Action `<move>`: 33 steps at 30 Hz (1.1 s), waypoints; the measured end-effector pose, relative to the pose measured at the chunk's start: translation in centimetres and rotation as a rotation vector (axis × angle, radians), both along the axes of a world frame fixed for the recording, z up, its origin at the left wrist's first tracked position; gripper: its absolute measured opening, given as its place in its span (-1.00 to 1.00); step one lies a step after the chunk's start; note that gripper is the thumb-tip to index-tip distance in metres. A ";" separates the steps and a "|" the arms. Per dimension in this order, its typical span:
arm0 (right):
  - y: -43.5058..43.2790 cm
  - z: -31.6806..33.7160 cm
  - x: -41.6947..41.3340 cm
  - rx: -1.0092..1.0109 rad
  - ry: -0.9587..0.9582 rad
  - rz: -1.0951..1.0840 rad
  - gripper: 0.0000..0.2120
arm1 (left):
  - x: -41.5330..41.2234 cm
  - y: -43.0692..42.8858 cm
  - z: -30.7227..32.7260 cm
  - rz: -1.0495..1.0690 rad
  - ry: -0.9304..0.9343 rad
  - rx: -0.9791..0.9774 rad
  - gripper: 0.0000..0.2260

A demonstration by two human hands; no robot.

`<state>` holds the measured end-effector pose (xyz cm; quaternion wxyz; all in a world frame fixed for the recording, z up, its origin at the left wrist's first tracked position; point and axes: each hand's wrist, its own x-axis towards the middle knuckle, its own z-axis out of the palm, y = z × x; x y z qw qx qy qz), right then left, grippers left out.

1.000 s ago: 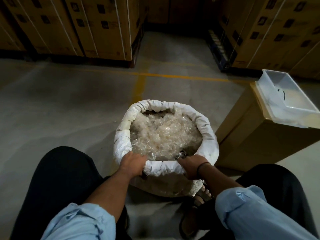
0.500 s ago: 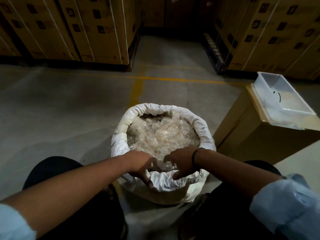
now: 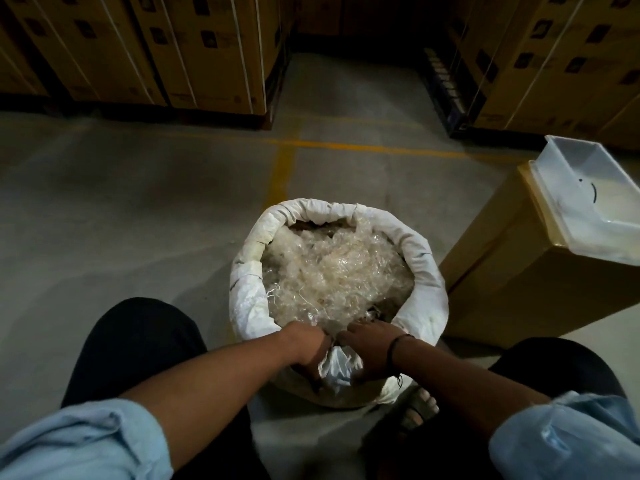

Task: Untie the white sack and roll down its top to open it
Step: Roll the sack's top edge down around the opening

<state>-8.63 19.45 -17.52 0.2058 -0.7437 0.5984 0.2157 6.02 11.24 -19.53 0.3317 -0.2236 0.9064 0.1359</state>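
Both hands, left hand [image 3: 306, 344] and right hand [image 3: 369, 351], grip the white sack [image 3: 420, 271] at its near rolled rim. It stands on a grey concrete floor [image 3: 138, 209] with yellow lines [image 3: 346, 145], stacked cartons [image 3: 194, 46] behind

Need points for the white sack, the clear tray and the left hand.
white sack [image 3: 420, 261], head view, rolled rim on the right side.
clear tray [image 3: 568, 188], head view, its near left wall.
left hand [image 3: 308, 344], head view, back of the hand.
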 end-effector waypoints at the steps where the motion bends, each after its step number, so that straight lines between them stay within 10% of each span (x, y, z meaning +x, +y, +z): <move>1: -0.1 -0.3 -0.3 0.006 0.007 -0.014 -0.15 | -0.2 -0.1 0.0 -0.004 0.005 -0.003 -0.40; 7: 0.2 -2.0 -0.6 0.077 -0.022 -0.093 0.21 | -0.1 0.0 -0.8 0.040 0.034 0.034 -0.62; 15: -0.7 -0.3 0.0 0.098 0.027 -0.098 -0.51 | 1.2 -0.2 -1.4 0.128 0.111 0.029 -0.59; 27: -1.2 0.0 -2.7 0.249 -0.048 -0.063 -0.18 | 1.6 -4.1 1.2 -0.168 -0.172 0.306 -0.43; 33: -0.5 -0.6 -3.7 0.207 0.039 -0.111 -0.31 | 2.7 -4.4 0.2 -0.179 -0.027 0.056 -0.58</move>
